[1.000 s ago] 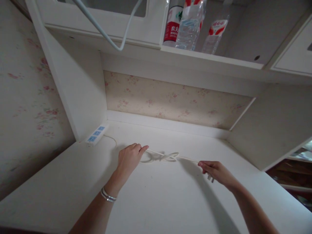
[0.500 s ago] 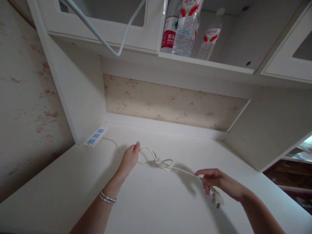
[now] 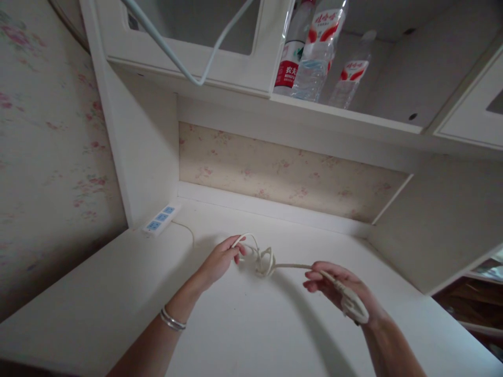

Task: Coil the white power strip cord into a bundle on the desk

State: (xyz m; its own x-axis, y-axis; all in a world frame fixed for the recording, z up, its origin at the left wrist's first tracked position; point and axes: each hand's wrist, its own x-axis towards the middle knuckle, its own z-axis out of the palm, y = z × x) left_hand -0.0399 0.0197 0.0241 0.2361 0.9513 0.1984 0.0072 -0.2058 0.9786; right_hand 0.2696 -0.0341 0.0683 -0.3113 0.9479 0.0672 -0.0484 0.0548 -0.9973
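A cream power cord stretches between my two hands above the white desktop, with a loose knot of loops in its middle. My left hand grips a loop of it, fingers bent around the cord. On the other side my right hand is turned palm up, the cord running over its fingers and held there. The cord's plug lies against the right palm near the wrist. At the back left, a white power strip with blue sockets rests on the desktop, a thin cord leading out of it.
The white desktop is enclosed by side panels and a low back ledge. Overhead, plastic bottles stand in an open cabinet. A pale bent rod hangs in front of the cabinet door at upper left. Floral wallpaper covers the left wall.
My right hand has turned palm up, bringing the plug onto the palm. The knotted loops have lifted and bunched up. My left fingers have shifted on the loop. The view has tilted slightly.
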